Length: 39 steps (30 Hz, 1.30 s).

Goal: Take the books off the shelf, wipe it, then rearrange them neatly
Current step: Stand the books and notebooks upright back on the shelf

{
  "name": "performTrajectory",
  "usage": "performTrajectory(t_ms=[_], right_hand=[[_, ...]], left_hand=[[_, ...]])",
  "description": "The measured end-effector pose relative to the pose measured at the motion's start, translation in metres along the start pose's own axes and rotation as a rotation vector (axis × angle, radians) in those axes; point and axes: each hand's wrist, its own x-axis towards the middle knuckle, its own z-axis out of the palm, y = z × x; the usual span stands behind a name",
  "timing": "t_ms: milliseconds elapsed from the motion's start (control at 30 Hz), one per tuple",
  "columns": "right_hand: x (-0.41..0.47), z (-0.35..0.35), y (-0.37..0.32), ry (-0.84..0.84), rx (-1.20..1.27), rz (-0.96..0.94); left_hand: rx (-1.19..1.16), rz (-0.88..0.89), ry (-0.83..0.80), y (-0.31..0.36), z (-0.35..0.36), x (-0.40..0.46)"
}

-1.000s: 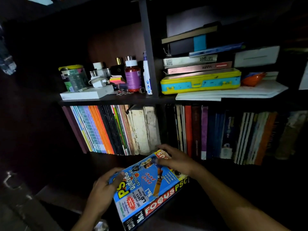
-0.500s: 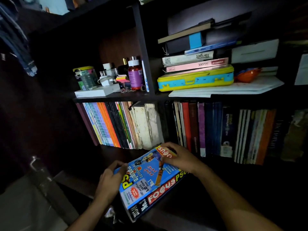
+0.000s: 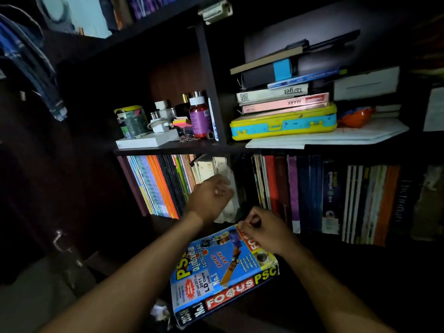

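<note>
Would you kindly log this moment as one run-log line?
left hand: reaching at worn pale books | right hand: fingers curled, over blue PSC book | shelf: unwiped

Blurred by motion: left hand [image 3: 211, 198], raised before the worn pale books [image 3: 217, 171], fingers perhaps loosely curled, contact with the spines impossible to judge. Hidden under the right hand [image 3: 264, 233]: far corner of the blue book [image 3: 223, 270]. Lost in darkness: the ledge beneath that book and the far-right spines [image 3: 406, 203], titles unreadable. Cut off by the top edge: upper-shelf books [image 3: 144, 6]. Too small to read: purple bottle [image 3: 199, 116] label.
</note>
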Motion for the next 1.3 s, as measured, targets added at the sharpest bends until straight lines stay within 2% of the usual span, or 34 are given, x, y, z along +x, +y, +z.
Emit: performTrajectory(t_ms=[133,233,400,500,600,767,900,1133,1300], right_hand=[[0.001,-0.003,0.004,0.048,-0.005,0.016],[0.006,0.002,0.010,0.152,0.016,0.052],[0.007,0.006,0.010,0.151,0.031,0.071],[0.007,0.007,0.009,0.112,0.027,0.068],[0.006,0.005,0.006,0.078,0.018,0.071],[0.005,0.005,0.001,0.010,-0.072,0.120],[0.000,0.015,-0.003,-0.029,-0.108,0.130],[-0.001,0.015,0.002,-0.159,0.164,0.118],[0.011,0.018,-0.006,-0.121,0.248,0.156]], left_hand=[[-0.060,0.049,0.145,0.026,0.041,0.016],[-0.055,0.057,0.289,0.027,0.050,0.025],[0.278,0.061,0.248,0.017,0.027,0.040],[0.332,0.066,0.321,0.011,0.017,0.042],[0.280,0.062,0.395,-0.004,0.013,0.041],[0.156,0.106,0.410,-0.024,0.014,0.043],[0.007,0.045,0.479,-0.030,0.022,0.045],[0.021,0.100,0.553,-0.035,0.034,0.043],[0.004,0.107,0.509,-0.038,0.034,0.043]])
